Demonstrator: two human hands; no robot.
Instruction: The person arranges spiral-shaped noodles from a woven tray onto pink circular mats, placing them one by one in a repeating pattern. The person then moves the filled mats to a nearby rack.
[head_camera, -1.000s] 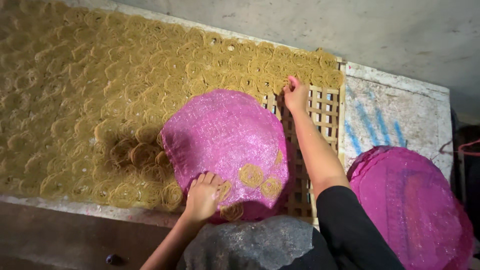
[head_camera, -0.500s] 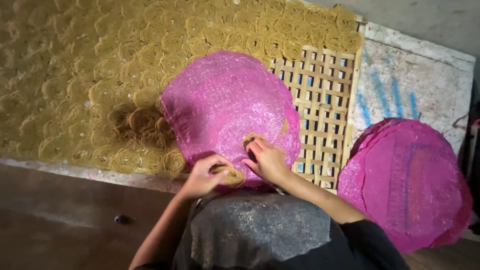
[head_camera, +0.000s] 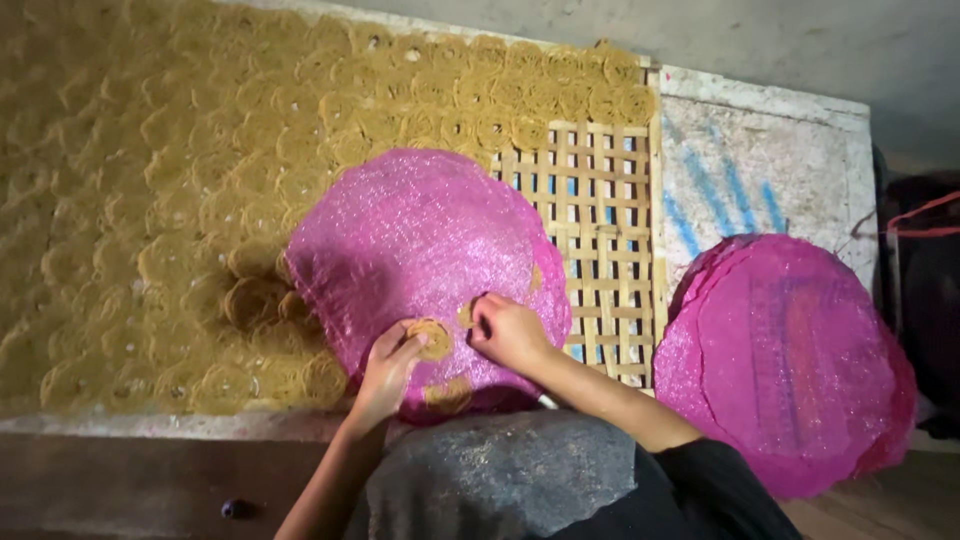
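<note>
Since the frame 1 second back, right hand (head_camera: 508, 333) has come in from the far edge of the lattice to the near part of the pink mesh disc (head_camera: 425, 255); it now sits just beside left hand (head_camera: 385, 368).

Item 1, nearest: left hand, palm down, fingers extended, thumb and fingertips closed lightly on 1 noodle coil (head_camera: 433, 338) that lies on the disc.

Item 2: right hand, knuckles up, fingers curled and pinched on a small noodle scrap (head_camera: 466, 314) at the disc surface; forearm runs in from the lower right.

Item 3: 1 further coil (head_camera: 447, 396) on the disc's near rim, below both hands.

Item 4: disc, resting across the bamboo lattice tray (head_camera: 598, 235) and overlapping the laid-out noodle coils (head_camera: 180, 200).

Item 5: stack of spare pink mesh discs (head_camera: 790, 355), right, well apart.

Risk, judged: coils look brittle and loosely wound; a hard pinch or a drag across the rough mesh could snap or unravel one. Near-rim coil could slide off if the disc tips. Pressing down on the disc could crush coils beneath it.
</note>
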